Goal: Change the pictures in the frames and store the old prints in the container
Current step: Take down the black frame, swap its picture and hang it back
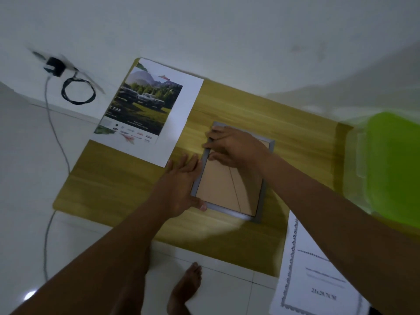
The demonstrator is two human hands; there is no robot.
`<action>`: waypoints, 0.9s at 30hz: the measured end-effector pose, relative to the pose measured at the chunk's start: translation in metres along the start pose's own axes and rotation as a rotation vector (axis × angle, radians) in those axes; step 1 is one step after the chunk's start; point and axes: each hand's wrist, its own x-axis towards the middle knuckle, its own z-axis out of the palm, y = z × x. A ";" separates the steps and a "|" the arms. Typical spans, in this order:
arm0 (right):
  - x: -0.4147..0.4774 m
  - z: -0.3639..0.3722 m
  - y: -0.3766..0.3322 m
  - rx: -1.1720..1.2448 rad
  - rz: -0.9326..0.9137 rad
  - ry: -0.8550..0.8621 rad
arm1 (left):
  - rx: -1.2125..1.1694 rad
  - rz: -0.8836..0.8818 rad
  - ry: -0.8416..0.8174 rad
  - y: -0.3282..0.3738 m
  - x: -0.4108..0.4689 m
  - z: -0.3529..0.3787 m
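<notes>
A grey picture frame [261,201] lies face down on a low wooden table [113,185], its brown backing board [227,185] facing up. My left hand [181,185] lies flat against the frame's left edge, thumb at the lower left corner. My right hand [231,146] sits over the frame's upper left corner, its fingertips curled at the edge of the rim and backing. A truck print [147,105] lies on the table's far left. A bordered white sheet [316,276] lies at the near right. A clear container with a green lid [393,164] stands at the right.
A black charger [54,65] with a coiled cable [78,92] and a grey cord [47,235] lies on the white tiled floor at the left. A bare foot [186,289] rests on the floor in front of the table. The wall is just behind the table.
</notes>
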 end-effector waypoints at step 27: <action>-0.060 -0.009 -0.081 0.174 1.008 0.090 | -0.041 0.005 -0.012 0.001 -0.006 -0.006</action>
